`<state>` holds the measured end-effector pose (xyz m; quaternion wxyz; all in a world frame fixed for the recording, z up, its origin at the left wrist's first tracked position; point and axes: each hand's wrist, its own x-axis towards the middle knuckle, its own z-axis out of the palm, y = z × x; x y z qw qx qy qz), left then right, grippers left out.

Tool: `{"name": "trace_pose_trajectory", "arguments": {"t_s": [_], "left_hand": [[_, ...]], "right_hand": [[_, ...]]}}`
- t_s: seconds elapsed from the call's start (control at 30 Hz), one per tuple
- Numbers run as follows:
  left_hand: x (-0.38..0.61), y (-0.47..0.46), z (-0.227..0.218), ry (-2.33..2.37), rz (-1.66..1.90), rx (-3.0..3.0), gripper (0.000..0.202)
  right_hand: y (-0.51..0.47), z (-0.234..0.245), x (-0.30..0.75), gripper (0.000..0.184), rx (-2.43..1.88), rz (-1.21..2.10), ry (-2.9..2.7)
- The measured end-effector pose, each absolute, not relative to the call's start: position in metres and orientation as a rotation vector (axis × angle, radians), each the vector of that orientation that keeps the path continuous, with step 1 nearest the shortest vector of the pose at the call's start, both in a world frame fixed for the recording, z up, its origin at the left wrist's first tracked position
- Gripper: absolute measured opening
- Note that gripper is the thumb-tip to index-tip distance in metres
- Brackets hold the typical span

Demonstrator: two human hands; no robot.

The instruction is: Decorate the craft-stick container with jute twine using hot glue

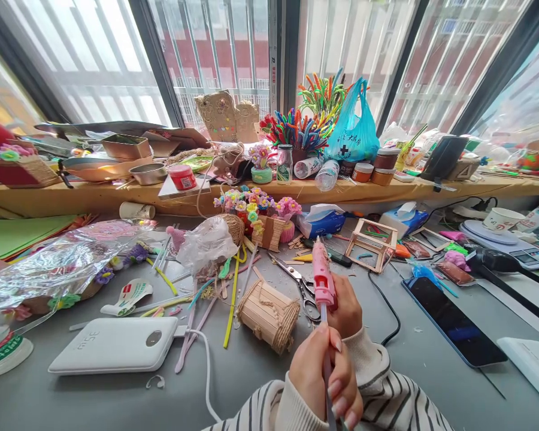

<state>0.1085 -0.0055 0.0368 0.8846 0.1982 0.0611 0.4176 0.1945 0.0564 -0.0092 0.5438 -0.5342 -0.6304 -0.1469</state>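
Glue stick (324, 313): pinched between left fingers (341, 378) | glue gun (322, 268) (pink): gripped by right fingers (344, 294)

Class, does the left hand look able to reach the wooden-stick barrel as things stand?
Probably yes: nothing visible stands between the left hand and the wooden-stick barrel, though that hand would likely have to release the glue stick first.

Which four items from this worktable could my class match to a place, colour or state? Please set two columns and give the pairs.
Column one
1. Glue gun
2. Scissors
3. Power bank on the left
4. Plastic bag

Column two
A. Silver and black
B. Standing on the cloth-covered ledge
C. Held in the right hand
D. White cable plugged in

Pairs: 1-C, 2-A, 3-D, 4-B
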Motion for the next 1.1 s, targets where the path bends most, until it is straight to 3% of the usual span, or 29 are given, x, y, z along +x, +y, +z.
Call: {"name": "trace_pose_trajectory", "arguments": {"t_s": [0.3, 0.4, 0.53, 0.6, 0.7, 0.93, 1.1], "left_hand": [[0.095, -0.012, 0.047, 0.651, 0.732, 0.867, 0.045], [0.07, -0.01, 0.057, 0.822, 0.677, 1.321, 0.034], [0.037, 0.008, 0.064, 1.095, 1.137, 2.033, 0.011], [0.026, 0.02, 0.065, 1.237, 1.261, 2.222, 0.02], [0.018, 0.035, 0.064, 1.309, 1.127, 2.512, 0.023], [0.016, 0.054, 0.049, 1.181, 1.032, 2.74, 0.021], [0.009, 0.073, 0.057, 1.209, 1.054, 2.566, 0.021]], "right_hand": [[0.061, -0.016, 0.212, 0.019, -1.246, -0.362, -1.56], [0.06, -0.016, 0.214, 0.017, -1.273, -0.342, -1.535], [0.061, -0.018, 0.214, 0.015, -1.286, -0.33, -1.52], [0.062, -0.018, 0.213, 0.015, -1.285, -0.334, -1.515], [0.063, -0.018, 0.212, 0.015, -1.287, -0.342, -1.508], [0.064, -0.02, 0.214, 0.016, -1.302, -0.343, -1.499], [0.064, -0.017, 0.218, 0.019, -1.312, -0.342, -1.502]]}}
